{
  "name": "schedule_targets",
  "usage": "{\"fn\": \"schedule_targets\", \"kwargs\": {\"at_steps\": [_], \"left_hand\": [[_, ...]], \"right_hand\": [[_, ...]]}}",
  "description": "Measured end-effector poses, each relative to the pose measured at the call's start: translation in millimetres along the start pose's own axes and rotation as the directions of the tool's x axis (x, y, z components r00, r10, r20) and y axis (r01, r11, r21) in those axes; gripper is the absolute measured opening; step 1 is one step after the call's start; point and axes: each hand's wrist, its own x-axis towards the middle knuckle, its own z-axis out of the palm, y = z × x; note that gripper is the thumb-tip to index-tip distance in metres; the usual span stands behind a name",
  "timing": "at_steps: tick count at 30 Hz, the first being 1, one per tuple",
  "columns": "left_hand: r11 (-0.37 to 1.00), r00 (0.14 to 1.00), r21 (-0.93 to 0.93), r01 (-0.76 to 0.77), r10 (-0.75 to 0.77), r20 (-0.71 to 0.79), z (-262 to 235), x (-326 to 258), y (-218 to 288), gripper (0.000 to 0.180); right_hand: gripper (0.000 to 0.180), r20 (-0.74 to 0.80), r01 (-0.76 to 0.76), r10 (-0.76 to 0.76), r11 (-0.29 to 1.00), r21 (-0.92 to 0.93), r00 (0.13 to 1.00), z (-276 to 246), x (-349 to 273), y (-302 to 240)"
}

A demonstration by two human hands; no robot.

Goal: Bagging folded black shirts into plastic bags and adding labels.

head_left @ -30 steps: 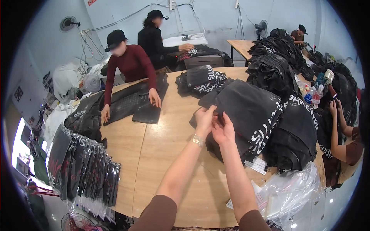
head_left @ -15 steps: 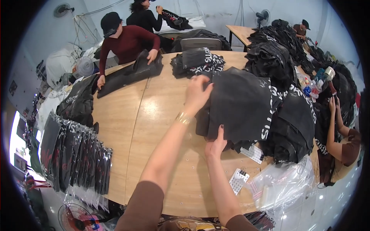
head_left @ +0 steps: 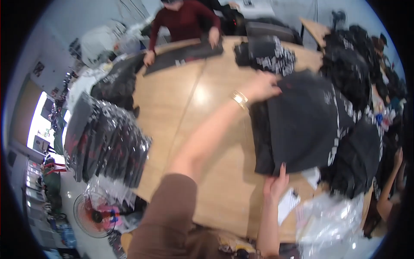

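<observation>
A folded black garment (head_left: 302,125) with white lettering down its right side is held between my two hands, a little above the right part of the wooden table (head_left: 207,142). My left hand (head_left: 264,86), with a gold bracelet at the wrist, is closed on its upper left corner. My right hand (head_left: 276,185) grips the lower edge, thumb on top and fingers hidden beneath. More dark cloth shows along the garment's left edge. Right beside it lies a heap of black garments (head_left: 358,155) with white print.
Bagged black garments (head_left: 108,142) stand in a row at the left, above a floor fan (head_left: 94,216). Clear plastic bags (head_left: 332,220) and a white card (head_left: 288,206) lie near right. Folded garments (head_left: 269,56) sit at the far edge. A co-worker in maroon (head_left: 183,21) handles a dark garment (head_left: 185,56).
My view has swung left, so everything sits farther right in the picture. Both my hands keep hold of the garment. The co-worker's dark garment now lies flatter along the far edge.
</observation>
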Motion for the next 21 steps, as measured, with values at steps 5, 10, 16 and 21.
{"fn": "schedule_targets", "kwargs": {"at_steps": [5, 10, 16, 21], "left_hand": [[0.953, 0.956, -0.087, 0.29, -0.292, -0.003, -16.0, -138.6, -51.6, 0.041], [0.644, 0.684, -0.276, 0.714, -0.725, 0.079, 25.9, -340.5, -87.2, 0.038], [0.727, 0.666, 0.082, 0.681, -0.57, -0.481, 48.3, -446.4, -8.6, 0.034], [0.986, 0.979, 0.042, 0.162, -0.156, -0.13, 48.7, -443.7, 33.5, 0.043]], "right_hand": [[0.032, -0.046, 0.004, -0.015, 0.972, -0.233, 0.999, -27.4, -16.7, 16.9], [0.026, 0.218, 0.035, 0.198, 0.656, -0.754, 0.956, -87.4, -6.8, 51.8], [0.028, 0.424, 0.457, 0.214, -0.141, -0.878, 0.88, -42.9, -44.8, 45.4], [0.036, 0.886, 0.935, 0.31, -0.199, -0.293, 0.344, -33.7, -77.7, 48.4]]}}
